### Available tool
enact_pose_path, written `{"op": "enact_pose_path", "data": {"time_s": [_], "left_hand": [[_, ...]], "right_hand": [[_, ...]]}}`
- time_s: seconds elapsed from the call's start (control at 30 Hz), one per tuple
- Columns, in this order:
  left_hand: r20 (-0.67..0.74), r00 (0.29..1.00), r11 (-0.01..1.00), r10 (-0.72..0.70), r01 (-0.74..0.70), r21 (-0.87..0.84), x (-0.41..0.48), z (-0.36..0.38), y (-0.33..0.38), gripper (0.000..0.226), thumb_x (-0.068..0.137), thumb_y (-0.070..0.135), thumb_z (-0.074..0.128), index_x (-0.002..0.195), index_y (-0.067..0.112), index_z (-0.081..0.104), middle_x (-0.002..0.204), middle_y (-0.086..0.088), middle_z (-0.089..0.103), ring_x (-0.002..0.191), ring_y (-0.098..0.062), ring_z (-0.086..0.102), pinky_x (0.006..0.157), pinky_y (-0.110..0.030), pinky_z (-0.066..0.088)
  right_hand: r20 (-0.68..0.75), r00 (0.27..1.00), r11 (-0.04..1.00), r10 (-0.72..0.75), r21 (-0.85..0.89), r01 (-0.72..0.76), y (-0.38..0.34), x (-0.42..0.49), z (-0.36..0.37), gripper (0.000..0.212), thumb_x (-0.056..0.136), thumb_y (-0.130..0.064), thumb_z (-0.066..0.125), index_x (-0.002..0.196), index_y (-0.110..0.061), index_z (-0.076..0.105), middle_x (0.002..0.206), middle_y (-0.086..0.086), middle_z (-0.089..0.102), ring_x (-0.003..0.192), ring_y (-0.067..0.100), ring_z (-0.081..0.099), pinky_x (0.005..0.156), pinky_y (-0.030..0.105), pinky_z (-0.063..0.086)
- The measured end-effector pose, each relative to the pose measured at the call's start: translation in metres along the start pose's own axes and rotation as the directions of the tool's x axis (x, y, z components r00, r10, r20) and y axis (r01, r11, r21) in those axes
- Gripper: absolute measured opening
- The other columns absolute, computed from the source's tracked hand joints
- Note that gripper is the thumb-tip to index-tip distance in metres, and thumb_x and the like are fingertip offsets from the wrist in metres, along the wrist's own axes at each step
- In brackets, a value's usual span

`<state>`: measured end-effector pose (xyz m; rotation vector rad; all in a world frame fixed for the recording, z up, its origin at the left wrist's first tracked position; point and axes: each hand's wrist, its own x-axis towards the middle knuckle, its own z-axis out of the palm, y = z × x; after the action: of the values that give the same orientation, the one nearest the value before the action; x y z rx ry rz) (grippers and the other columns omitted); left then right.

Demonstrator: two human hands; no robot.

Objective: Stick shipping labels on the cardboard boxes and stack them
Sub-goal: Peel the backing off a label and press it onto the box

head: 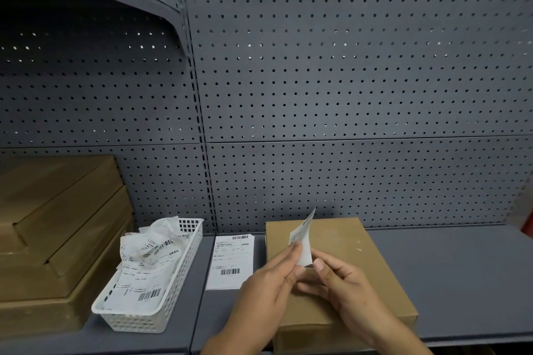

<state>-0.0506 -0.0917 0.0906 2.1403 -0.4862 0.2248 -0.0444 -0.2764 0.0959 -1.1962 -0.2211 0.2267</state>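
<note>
A flat brown cardboard box [357,253] lies on the grey shelf in front of me. Above its near left part, both hands pinch a white shipping label [302,235] that stands upright and curls at the top. My left hand [268,285] grips the label's left edge with thumb and fingers. My right hand [343,285] holds the label's lower right corner between thumb and forefinger. A stack of white labels [232,259] lies flat on the shelf just left of the box.
A white plastic basket [150,297] holding crumpled label backings stands left of the label stack. Stacked cardboard boxes [57,239] fill the far left of the shelf. A grey pegboard wall [346,95] rises behind. The shelf's front edge [476,340] runs below the box.
</note>
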Motion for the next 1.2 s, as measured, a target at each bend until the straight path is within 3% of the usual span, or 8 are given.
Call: {"op": "enact_pose_path", "data": {"time_s": [0.17, 0.37, 0.5, 0.7, 0.87, 0.97, 1.1, 1.2], "left_hand": [[0.006, 1.0, 0.999, 0.018, -0.018, 0.027, 0.001, -0.002, -0.001, 0.045, 0.106, 0.044, 0.049, 0.149, 0.055, 0.042, 0.153, 0.045, 0.033, 0.141, 0.021, 0.032, 0.116, -0.01, 0.03], [0.0, 0.999, 0.999, 0.033, -0.033, 0.042, -0.001, -0.003, 0.002, 0.045, 0.106, 0.043, 0.049, 0.148, 0.054, 0.042, 0.149, 0.052, 0.028, 0.14, 0.022, 0.032, 0.114, -0.007, 0.031], [0.001, 0.999, 0.999, 0.037, -0.037, 0.036, -0.001, -0.004, 0.004, 0.044, 0.107, 0.038, 0.051, 0.147, 0.054, 0.043, 0.149, 0.053, 0.025, 0.139, 0.023, 0.032, 0.111, -0.003, 0.029], [-0.017, 0.999, 0.999, 0.051, -0.051, 0.003, 0.001, -0.007, 0.009, 0.045, 0.106, 0.026, 0.055, 0.148, 0.043, 0.049, 0.151, 0.037, 0.042, 0.132, 0.023, 0.043, 0.107, -0.001, 0.032], [-0.043, 0.999, 0.997, 0.033, -0.029, 0.076, 0.0, -0.007, 0.018, 0.044, 0.105, 0.041, 0.053, 0.139, 0.067, 0.04, 0.13, 0.061, 0.04, 0.12, 0.027, 0.048, 0.092, 0.001, 0.037], [-0.044, 0.999, 0.995, 0.004, 0.001, 0.103, -0.003, -0.004, 0.021, 0.05, 0.104, 0.047, 0.051, 0.14, 0.075, 0.032, 0.113, 0.054, 0.054, 0.104, 0.022, 0.056, 0.081, -0.001, 0.039], [-0.056, 0.998, 0.996, -0.001, 0.007, 0.091, -0.005, 0.0, 0.023, 0.047, 0.104, 0.051, 0.047, 0.142, 0.074, 0.03, 0.126, 0.043, 0.06, 0.106, 0.021, 0.058, 0.082, -0.002, 0.041], [-0.04, 0.999, 0.999, 0.003, -0.001, 0.055, -0.006, 0.0, 0.027, 0.044, 0.103, 0.056, 0.042, 0.144, 0.071, 0.033, 0.132, 0.039, 0.059, 0.115, 0.016, 0.059, 0.093, -0.012, 0.048]], "right_hand": [[0.009, 1.0, 1.0, -0.014, -0.013, 0.014, 0.0, -0.001, 0.002, 0.073, 0.071, -0.053, 0.089, 0.131, -0.015, 0.071, 0.124, 0.025, 0.071, 0.11, 0.03, 0.071, 0.092, 0.038, 0.059], [0.029, 1.0, 1.0, -0.01, 0.005, 0.01, -0.002, -0.001, 0.002, 0.075, 0.07, -0.053, 0.089, 0.13, -0.012, 0.071, 0.125, 0.025, 0.071, 0.11, 0.032, 0.07, 0.091, 0.037, 0.06], [0.035, 0.999, 1.0, -0.012, 0.018, 0.012, -0.001, -0.001, 0.001, 0.076, 0.066, -0.053, 0.092, 0.128, -0.013, 0.072, 0.115, 0.026, 0.074, 0.099, 0.028, 0.072, 0.088, 0.036, 0.061], [0.005, 0.999, 0.999, -0.032, 0.038, 0.032, 0.001, 0.001, -0.001, 0.08, 0.06, -0.052, 0.096, 0.124, -0.009, 0.074, 0.107, 0.027, 0.074, 0.085, 0.026, 0.071, 0.08, 0.034, 0.062], [-0.043, 0.997, 0.996, -0.06, 0.057, 0.063, 0.003, 0.0, -0.003, 0.091, 0.057, -0.049, 0.097, 0.127, 0.002, 0.069, 0.098, 0.029, 0.072, 0.078, 0.028, 0.071, 0.073, 0.033, 0.061], [-0.074, 0.994, 0.994, -0.086, 0.064, 0.09, 0.002, -0.002, -0.002, 0.089, 0.052, -0.047, 0.1, 0.12, 0.002, 0.072, 0.092, 0.031, 0.071, 0.075, 0.031, 0.07, 0.069, 0.034, 0.061], [-0.087, 0.989, 0.992, -0.119, 0.025, 0.121, -0.002, -0.008, 0.0, 0.079, 0.048, -0.043, 0.103, 0.117, -0.014, 0.078, 0.095, 0.024, 0.071, 0.077, 0.032, 0.071, 0.07, 0.033, 0.061], [-0.095, 0.986, 0.99, -0.138, -0.007, 0.138, -0.003, -0.01, 0.002, 0.076, 0.052, -0.045, 0.101, 0.118, -0.016, 0.078, 0.096, 0.025, 0.071, 0.074, 0.03, 0.069, 0.07, 0.031, 0.06]]}}
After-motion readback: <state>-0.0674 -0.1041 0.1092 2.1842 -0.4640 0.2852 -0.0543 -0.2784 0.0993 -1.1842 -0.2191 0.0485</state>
